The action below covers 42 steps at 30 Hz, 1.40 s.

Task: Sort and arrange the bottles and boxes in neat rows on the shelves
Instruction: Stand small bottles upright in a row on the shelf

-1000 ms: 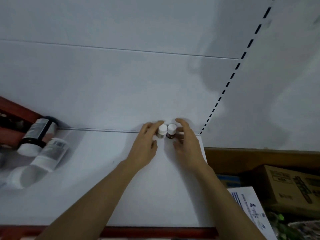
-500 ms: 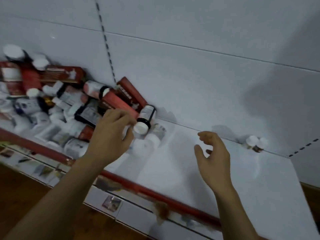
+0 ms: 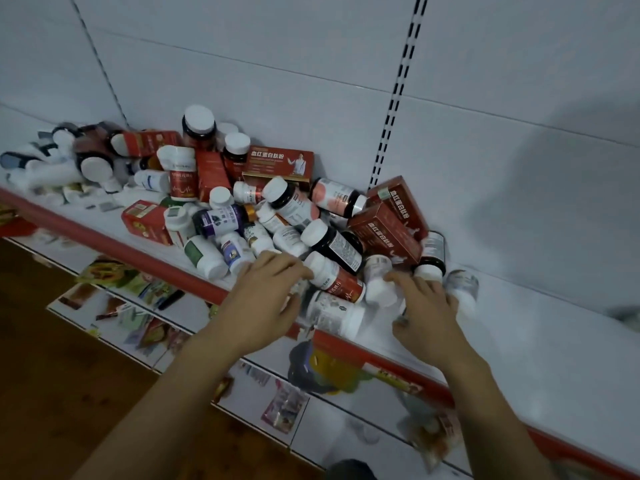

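**Head view.** A white metal shelf [image 3: 519, 341] with a red front rim [image 3: 138, 251] carries a disordered heap of white-capped bottles and red cardboard boxes [image 3: 221, 202]. The heap is piled against the white back panel [image 3: 311, 64], left of a black-slotted upright [image 3: 398, 98].

The left hand [image 3: 266, 299] lies palm down on the near edge of the heap with its fingers nearly straight. Its fingertips touch the white cap of a red-labelled bottle [image 3: 337, 280] lying on its side, and it grips nothing. Just beside its thumb, at the front rim, lies a white plastic bottle with a grey label [image 3: 332, 313].

The right hand [image 3: 426, 313], palm down, has its fingers bent over the right end of the heap, one fingertip touching a small white bottle [image 3: 379, 285]. A blurred grey-labelled bottle [image 3: 462, 284] lies just beyond its knuckles. Motion blur obscures the underside, so whether this hand holds anything cannot be told.

Behind the hands, a dark glass bottle with a white cap [image 3: 332, 242] lies tilted beside two red boxes printed with white characters [image 3: 384, 233]. A further red box [image 3: 278, 164] stands on its long edge at the back of the heap. Below, a lower white shelf [image 3: 329, 420] holds coloured packets [image 3: 284, 407].
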Motion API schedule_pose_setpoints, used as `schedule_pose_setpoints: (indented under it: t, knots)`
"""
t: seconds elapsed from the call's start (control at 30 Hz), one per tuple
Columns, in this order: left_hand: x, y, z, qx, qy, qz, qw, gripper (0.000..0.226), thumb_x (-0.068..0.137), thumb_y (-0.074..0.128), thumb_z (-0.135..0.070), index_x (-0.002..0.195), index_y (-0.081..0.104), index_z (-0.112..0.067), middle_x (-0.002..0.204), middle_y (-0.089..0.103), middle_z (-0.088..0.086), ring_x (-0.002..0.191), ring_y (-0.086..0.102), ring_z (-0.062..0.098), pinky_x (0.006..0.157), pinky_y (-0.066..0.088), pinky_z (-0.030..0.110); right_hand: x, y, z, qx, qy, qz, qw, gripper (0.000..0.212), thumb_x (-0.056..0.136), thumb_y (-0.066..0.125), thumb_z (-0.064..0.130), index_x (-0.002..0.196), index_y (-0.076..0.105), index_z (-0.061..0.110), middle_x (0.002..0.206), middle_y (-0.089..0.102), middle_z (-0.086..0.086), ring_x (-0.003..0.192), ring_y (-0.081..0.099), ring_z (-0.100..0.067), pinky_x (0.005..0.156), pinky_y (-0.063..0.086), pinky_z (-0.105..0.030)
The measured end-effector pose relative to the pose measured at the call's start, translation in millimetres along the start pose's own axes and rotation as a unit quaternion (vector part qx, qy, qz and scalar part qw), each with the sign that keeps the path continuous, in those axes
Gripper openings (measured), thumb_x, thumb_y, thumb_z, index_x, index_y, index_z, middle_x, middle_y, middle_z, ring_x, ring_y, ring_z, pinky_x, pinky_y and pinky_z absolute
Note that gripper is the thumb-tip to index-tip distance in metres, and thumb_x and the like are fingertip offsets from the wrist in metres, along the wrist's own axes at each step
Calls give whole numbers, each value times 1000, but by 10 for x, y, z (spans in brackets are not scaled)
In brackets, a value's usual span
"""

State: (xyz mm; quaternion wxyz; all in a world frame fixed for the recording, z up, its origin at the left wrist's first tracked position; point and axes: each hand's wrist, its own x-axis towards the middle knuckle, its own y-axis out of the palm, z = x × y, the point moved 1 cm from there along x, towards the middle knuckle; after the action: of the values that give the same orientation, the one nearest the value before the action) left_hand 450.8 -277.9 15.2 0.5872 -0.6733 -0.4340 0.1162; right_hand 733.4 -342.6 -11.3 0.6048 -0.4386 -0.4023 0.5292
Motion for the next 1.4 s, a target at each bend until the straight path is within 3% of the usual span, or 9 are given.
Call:
schedule_pose_setpoints:
  t: [0.17,0.33,0.5,0.63,0.8,0.93,1.13,1.27,1.4]
  knots:
    - [173,70,-325,-20,122,87,989,45,90,59,-37,133,55,-31,131,53,-14,125,41,14,95,39,41,23,13,-144,60,12,-1,998,84,79,65,-3,145,38,40,143,43,0,121,53,-30,99,44,-39]
    - [427,266,-459,96,213,219,947,65,90,66,-47,148,41,-33,143,48,-11,130,31,17,98,30,42,-100,-50,-221,156,60,-98,981,61,84,82,24,136,52,30,121,60,7,101,59,-14,88,43,-24]
    - [614,340,-409,66,228,215,947,56,92,65,-46,144,44,-37,132,53,-12,122,38,14,93,31,37,-322,-49,-302,248,77,-168,951,46,95,68,38,137,51,35,118,62,22,94,61,4,80,45,-12]
    - [812,230,-395,-205,112,140,962,53,93,70,-42,141,49,-36,133,54,-18,122,48,2,101,45,31,-381,-96,-385,422,108,-218,873,28,103,52,43,131,50,41,129,63,9,105,68,-12,81,58,-30]
    - [1049,232,-471,-470,-36,29,881,43,89,70,-20,130,58,-28,121,64,-17,112,62,7,88,55,27,-263,-313,-431,635,215,-201,714,24,99,58,32,117,54,17,108,72,-16,79,71,-35,55,57,-36]
    - [1110,226,-452,-566,-129,-66,811,41,80,64,-20,120,62,-29,112,68,-13,105,66,9,79,58,27,-107,-519,-540,723,209,-217,622,34,88,68,27,114,52,13,108,67,-21,83,68,-33,57,56,-36]
    - [1171,165,-124,-581,-225,-171,763,29,81,63,-26,110,66,-25,116,70,-3,106,69,18,73,57,27,165,-576,-351,753,185,-142,615,56,75,72,11,128,55,14,115,71,-17,93,72,-34,64,60,-40]
    - [1194,38,71,-562,-214,-195,775,28,86,68,-29,113,66,-24,118,70,5,107,69,22,79,59,33,400,-614,70,775,184,-166,582,41,92,61,28,130,55,12,114,73,-16,77,71,-28,56,54,-31]
    - [1127,-193,420,-561,-222,-248,758,34,89,68,-29,119,62,-14,118,70,5,106,70,21,79,61,33,669,-647,510,759,166,-190,601,24,103,50,37,117,58,18,91,66,-5,60,56,-14,49,43,-24]
